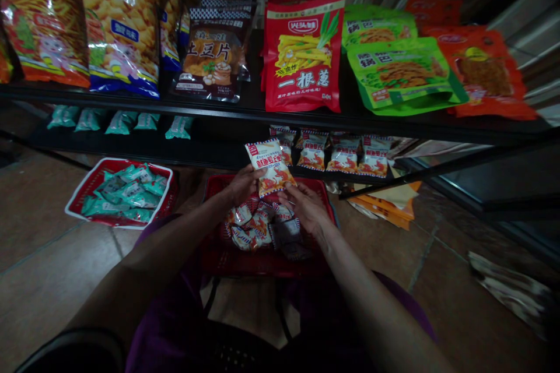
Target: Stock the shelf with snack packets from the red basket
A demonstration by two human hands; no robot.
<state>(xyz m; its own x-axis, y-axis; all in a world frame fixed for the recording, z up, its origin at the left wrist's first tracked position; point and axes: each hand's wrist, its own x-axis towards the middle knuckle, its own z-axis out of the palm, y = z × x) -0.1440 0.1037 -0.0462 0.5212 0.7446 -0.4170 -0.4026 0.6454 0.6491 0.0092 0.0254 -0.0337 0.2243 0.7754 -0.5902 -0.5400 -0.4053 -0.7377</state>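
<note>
A small white snack packet with red print is held upright above a red basket. My left hand grips its left edge with closed fingers. My right hand pinches its lower right corner. Under both hands, several more packets of the same kind lie in the basket. A row of matching packets stands on the low shelf just behind.
A second red basket on the left holds teal packets. The upper black shelf carries big snack bags: yellow, brown, red, green and orange. Orange paper lies on the tiled floor at right.
</note>
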